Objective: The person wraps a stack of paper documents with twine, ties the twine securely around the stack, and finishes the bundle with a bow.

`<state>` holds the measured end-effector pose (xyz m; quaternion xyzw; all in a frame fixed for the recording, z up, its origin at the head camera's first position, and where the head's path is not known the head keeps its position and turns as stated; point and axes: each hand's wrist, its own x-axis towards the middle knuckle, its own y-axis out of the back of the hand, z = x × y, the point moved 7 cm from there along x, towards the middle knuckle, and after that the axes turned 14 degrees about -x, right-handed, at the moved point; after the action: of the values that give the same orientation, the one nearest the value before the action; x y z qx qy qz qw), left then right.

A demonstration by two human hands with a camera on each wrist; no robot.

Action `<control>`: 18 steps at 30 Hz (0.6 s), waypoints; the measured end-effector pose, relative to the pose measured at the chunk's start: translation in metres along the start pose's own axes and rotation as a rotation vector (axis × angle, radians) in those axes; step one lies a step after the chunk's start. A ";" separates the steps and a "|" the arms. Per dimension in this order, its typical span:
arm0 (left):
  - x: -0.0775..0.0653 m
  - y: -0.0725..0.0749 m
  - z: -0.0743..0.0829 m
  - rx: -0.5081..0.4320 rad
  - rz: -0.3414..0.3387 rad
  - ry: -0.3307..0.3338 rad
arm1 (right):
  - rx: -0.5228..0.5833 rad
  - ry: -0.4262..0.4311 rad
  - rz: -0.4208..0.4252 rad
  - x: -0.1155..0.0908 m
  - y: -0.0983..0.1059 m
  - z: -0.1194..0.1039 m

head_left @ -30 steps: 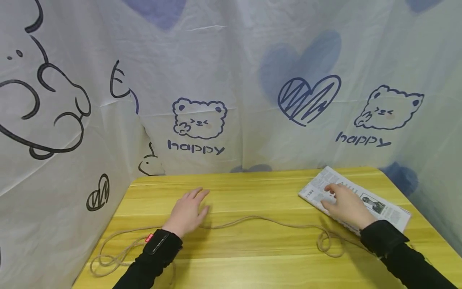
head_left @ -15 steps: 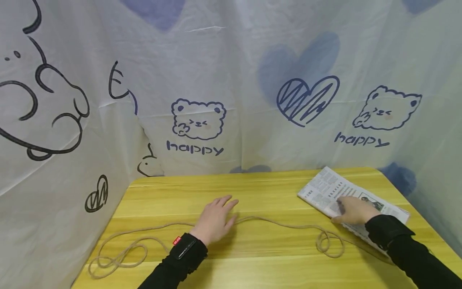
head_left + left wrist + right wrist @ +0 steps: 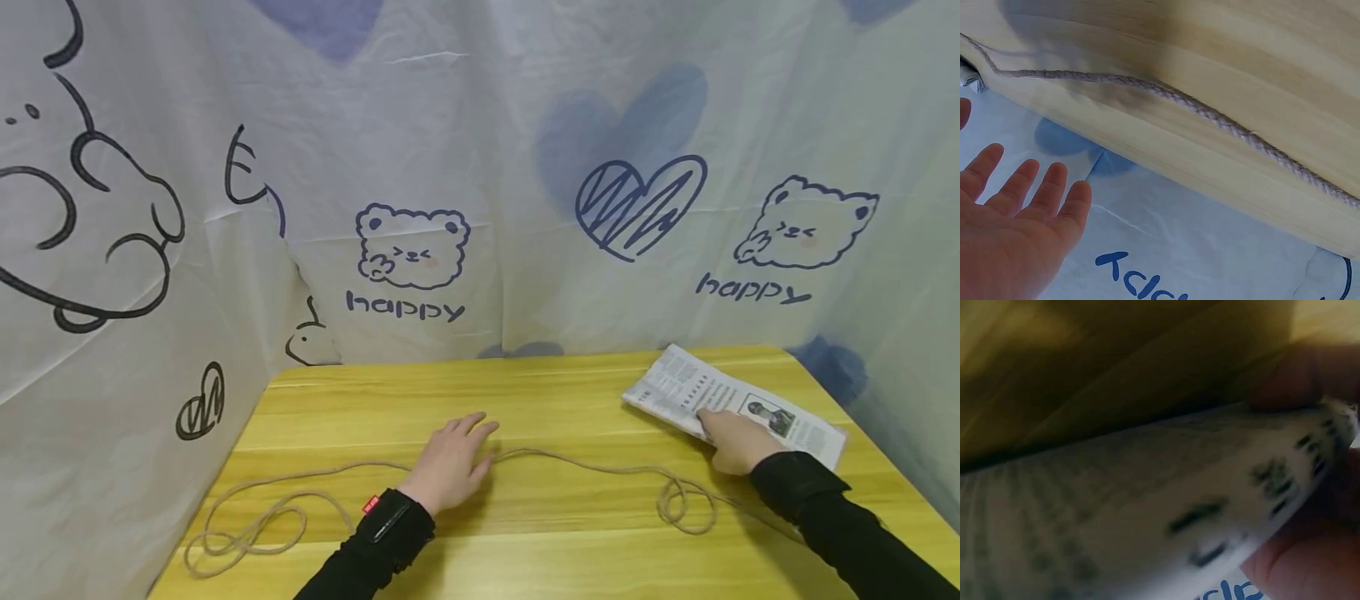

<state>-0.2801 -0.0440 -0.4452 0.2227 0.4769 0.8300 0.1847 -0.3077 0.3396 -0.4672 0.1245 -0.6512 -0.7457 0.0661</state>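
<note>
My right hand point(image 3: 738, 443) pinches the near edge of a folded newspaper point(image 3: 806, 425) at the right of the table. In the right wrist view the printed newspaper point(image 3: 1104, 519) bends between my fingers point(image 3: 1310, 378). Its near edge tilts up off the wood in the head view. My left hand point(image 3: 447, 465) hovers over the middle of a long thin rope point(image 3: 570, 464), fingers spread and holding nothing. In the left wrist view the palm and fingers point(image 3: 1047, 194) lie apart from the braided rope point(image 3: 1210, 115).
Across the yellow wood-grain table point(image 3: 555, 558) the rope runs from loose loops at the left to a small coil near the newspaper. A white cloth point(image 3: 510, 208) with blue drawings hangs behind and at both sides.
My left hand has moved right along the rope. My right hand has come down from above the newspaper to its near edge, gripped it and lifted that edge slightly.
</note>
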 end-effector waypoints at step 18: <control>-0.007 0.011 -0.013 -0.104 0.059 0.074 | -0.148 -0.006 0.522 -0.021 0.055 -0.026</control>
<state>-0.2827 -0.0619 -0.4430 0.1958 0.4329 0.8664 0.1537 -0.2840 0.3126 -0.4143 -0.0550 -0.6053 -0.7493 0.2630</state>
